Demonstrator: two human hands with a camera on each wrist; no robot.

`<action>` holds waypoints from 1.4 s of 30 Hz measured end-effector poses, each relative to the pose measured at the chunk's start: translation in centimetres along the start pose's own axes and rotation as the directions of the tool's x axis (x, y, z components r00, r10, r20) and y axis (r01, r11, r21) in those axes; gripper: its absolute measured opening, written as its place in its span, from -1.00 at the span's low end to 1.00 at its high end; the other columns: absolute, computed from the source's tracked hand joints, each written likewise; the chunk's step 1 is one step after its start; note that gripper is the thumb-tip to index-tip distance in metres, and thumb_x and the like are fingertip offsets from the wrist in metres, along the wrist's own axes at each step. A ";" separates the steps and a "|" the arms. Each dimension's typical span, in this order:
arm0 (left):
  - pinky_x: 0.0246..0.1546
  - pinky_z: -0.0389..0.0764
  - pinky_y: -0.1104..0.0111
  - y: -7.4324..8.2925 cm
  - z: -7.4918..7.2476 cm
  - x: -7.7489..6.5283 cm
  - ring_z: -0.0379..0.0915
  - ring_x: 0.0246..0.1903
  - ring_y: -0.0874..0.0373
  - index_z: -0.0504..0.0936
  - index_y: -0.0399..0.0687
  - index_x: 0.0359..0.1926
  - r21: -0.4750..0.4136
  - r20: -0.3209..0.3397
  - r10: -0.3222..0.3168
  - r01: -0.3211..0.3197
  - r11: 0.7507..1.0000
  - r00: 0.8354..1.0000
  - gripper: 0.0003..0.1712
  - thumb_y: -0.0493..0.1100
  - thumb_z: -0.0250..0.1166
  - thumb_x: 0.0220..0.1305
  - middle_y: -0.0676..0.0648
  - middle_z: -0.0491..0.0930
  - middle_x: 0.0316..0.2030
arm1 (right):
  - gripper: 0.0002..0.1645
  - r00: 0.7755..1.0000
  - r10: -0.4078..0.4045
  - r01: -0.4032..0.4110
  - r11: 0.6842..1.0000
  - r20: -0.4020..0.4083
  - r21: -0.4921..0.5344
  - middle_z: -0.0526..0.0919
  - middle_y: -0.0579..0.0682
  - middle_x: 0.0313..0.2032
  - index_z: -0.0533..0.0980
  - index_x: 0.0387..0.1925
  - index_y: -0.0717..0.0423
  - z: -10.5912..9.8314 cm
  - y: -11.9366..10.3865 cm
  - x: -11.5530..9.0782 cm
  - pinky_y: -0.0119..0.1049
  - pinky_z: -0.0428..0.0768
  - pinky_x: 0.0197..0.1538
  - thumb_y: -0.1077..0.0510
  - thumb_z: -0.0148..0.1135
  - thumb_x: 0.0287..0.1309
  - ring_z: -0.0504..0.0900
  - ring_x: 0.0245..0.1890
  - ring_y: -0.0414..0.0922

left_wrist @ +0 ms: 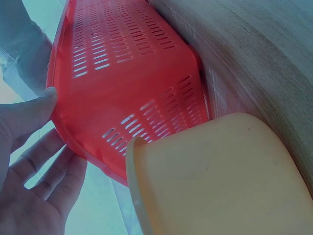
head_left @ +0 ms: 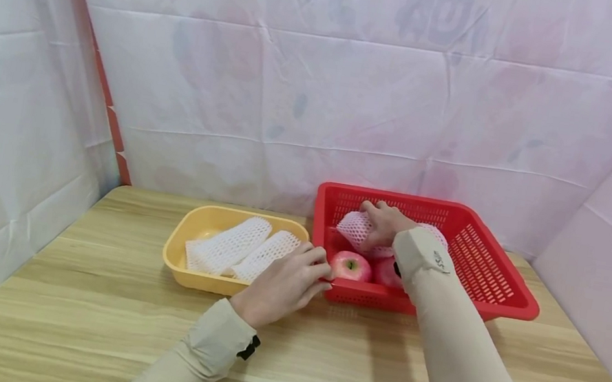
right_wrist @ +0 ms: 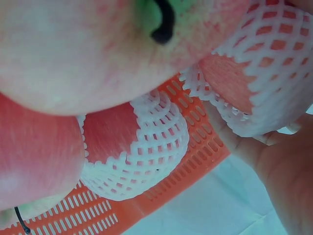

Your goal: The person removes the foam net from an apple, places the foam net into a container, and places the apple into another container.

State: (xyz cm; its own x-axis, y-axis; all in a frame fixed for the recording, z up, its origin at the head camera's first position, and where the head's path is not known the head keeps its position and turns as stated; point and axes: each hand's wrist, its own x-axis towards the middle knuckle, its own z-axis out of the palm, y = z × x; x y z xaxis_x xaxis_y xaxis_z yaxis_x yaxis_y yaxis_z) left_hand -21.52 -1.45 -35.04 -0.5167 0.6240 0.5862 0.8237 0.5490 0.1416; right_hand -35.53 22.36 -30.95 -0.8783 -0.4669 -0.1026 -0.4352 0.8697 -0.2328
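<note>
My right hand (head_left: 386, 225) reaches into the red basket (head_left: 500, 311) and grips an apple in a foam net sleeve (head_left: 355, 227); this netted apple (right_wrist: 279, 68) also shows in the right wrist view. Another netted apple (right_wrist: 146, 152) sits in the basket, partly hidden by my forearm in the head view. A bare apple (head_left: 351, 266) lies at the front left, with a second bare apple (head_left: 387, 273) beside it. At the basket's front left corner my left hand (head_left: 287, 280) holds the rim, thumb on one side and fingers on the other.
Left of the basket, close against it, stands a yellow tray (head_left: 193, 280) holding white foam net sleeves (head_left: 236, 246). Both containers are on a wooden table (head_left: 92, 291). White sheeting (head_left: 297, 85) hangs behind and at both sides.
</note>
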 end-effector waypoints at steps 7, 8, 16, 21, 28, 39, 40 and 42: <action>-0.18 0.55 0.46 0.0 -0.1 0.0 0.39 -0.21 0.15 0.71 -0.08 -0.25 -0.013 0.007 -0.010 0.010 1.000 1.000 -0.86 -0.25 0.51 0.18 0.02 0.55 -0.26 | -0.11 1.000 -0.017 0.017 1.000 -0.008 0.010 0.45 0.27 0.00 0.33 0.22 0.18 -0.2 0.0 -0.3 0.13 0.57 0.00 0.03 0.51 -0.16 0.50 -0.05 0.20; -0.18 0.55 0.46 0.0 0.0 0.0 0.39 -0.21 0.16 0.71 -0.08 -0.25 -0.014 0.008 -0.011 0.011 1.000 1.000 -0.86 -0.25 0.51 0.18 0.02 0.55 -0.26 | -0.11 1.000 -0.020 0.021 1.000 -0.010 0.013 0.45 0.27 0.00 0.33 0.22 0.18 -0.2 0.0 -0.3 0.12 0.57 0.00 0.04 0.50 -0.15 0.50 -0.05 0.19; -0.20 0.53 0.46 0.1 0.0 0.2 0.38 -0.22 0.16 0.71 -0.08 -0.25 -0.006 0.012 -0.003 0.004 1.000 1.000 -0.86 -0.25 0.51 0.19 0.02 0.55 -0.26 | -0.12 1.000 -0.028 0.028 0.999 -0.003 0.042 0.44 0.27 0.01 0.31 0.23 0.19 -0.5 0.2 -0.6 0.11 0.59 -0.01 0.07 0.49 -0.14 0.49 -0.03 0.18; -0.21 0.54 0.46 0.1 -0.1 0.1 0.38 -0.23 0.16 0.71 -0.08 -0.25 -0.005 0.009 -0.005 0.005 1.000 1.000 -0.86 -0.25 0.52 0.18 0.02 0.55 -0.27 | -0.10 0.999 -0.036 0.035 0.998 0.001 0.046 0.44 0.28 0.03 0.30 0.24 0.20 -0.7 0.1 -0.8 0.12 0.60 0.00 0.09 0.49 -0.17 0.47 0.00 0.19; -0.21 0.54 0.46 0.1 0.0 0.1 0.38 -0.22 0.16 0.71 -0.09 -0.25 -0.007 0.011 -0.008 0.008 1.000 1.000 -0.85 -0.25 0.52 0.17 0.01 0.55 -0.27 | -0.06 1.000 -0.027 0.026 0.997 0.008 0.067 0.44 0.26 0.08 0.29 0.27 0.17 -1.0 -0.4 -1.2 0.12 0.60 0.05 0.09 0.53 -0.15 0.45 0.06 0.18; -0.19 0.55 0.46 0.0 0.0 0.1 0.38 -0.22 0.16 0.71 -0.08 -0.25 -0.006 0.013 -0.014 0.014 1.000 1.000 -0.84 -0.24 0.52 0.17 0.01 0.55 -0.27 | -0.12 0.995 -0.095 0.097 0.992 -0.026 0.078 0.44 0.29 0.03 0.30 0.22 0.28 -2.1 -0.8 -2.3 0.07 0.63 -0.02 0.14 0.51 -0.14 0.46 0.02 0.18; -0.20 0.55 0.46 0.0 0.0 0.1 0.38 -0.22 0.16 0.71 -0.08 -0.25 -0.007 0.014 -0.014 0.014 1.000 1.000 -0.84 -0.24 0.52 0.17 0.01 0.54 -0.27 | -0.12 0.995 -0.100 0.102 0.992 -0.026 0.079 0.44 0.28 0.03 0.30 0.22 0.28 -2.1 -0.8 -2.3 0.07 0.62 -0.02 0.15 0.52 -0.15 0.46 0.02 0.18; -0.19 0.55 0.46 0.0 0.0 0.1 0.38 -0.22 0.16 0.72 -0.08 -0.24 -0.009 0.014 -0.015 0.015 1.000 1.000 -0.84 -0.24 0.52 0.17 0.01 0.55 -0.26 | -0.11 0.994 -0.109 0.110 0.990 -0.024 0.087 0.44 0.29 0.03 0.30 0.21 0.28 -2.2 -0.9 -2.5 0.07 0.62 -0.02 0.15 0.52 -0.16 0.46 0.01 0.18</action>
State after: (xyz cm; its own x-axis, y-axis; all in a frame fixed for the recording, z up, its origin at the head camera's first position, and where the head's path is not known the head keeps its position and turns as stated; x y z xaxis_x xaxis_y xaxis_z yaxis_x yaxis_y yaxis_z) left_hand -21.55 -1.41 -34.94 -0.5319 0.6239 0.5725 0.8181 0.5531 0.1573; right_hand -33.39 23.08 -28.36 -0.8302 -0.5548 -0.0536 -0.5107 0.7957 -0.3257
